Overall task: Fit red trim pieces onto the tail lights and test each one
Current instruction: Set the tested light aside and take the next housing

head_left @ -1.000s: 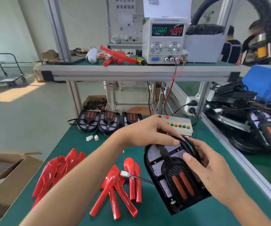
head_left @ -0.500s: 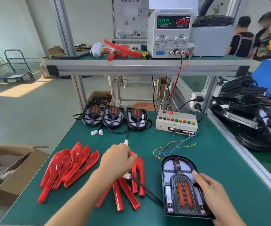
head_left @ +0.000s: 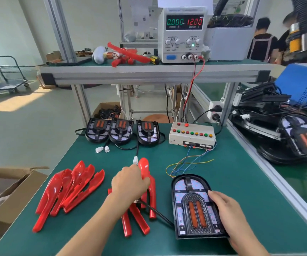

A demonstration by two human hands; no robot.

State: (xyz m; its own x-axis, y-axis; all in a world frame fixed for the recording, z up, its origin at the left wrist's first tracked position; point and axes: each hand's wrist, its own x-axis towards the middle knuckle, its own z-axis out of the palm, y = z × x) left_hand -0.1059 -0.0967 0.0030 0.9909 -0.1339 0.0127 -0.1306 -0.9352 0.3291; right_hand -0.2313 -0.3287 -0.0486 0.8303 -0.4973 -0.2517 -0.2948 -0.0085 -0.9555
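A black tail light (head_left: 191,206) with two orange strips lies flat on the green mat at the near right. My right hand (head_left: 226,211) rests on its right edge, fingers curled over the rim. My left hand (head_left: 129,183) grips a red U-shaped trim piece (head_left: 147,174) in a small pile of red trims (head_left: 136,220). The light's black cable (head_left: 156,212) runs from under my left hand to the light. Three more tail lights (head_left: 121,129) stand in a row at the far edge of the mat.
A stack of red trim pieces (head_left: 69,189) lies at the left, beside an open cardboard box (head_left: 5,196). A beige test box (head_left: 192,134) with coloured buttons and loose wires sits behind the light. A power supply (head_left: 184,34) stands on the upper shelf. More lights pile up at the right.
The tail light went from held up in both hands to lying flat on the mat. My left hand left it and moved left onto the red trim pile.
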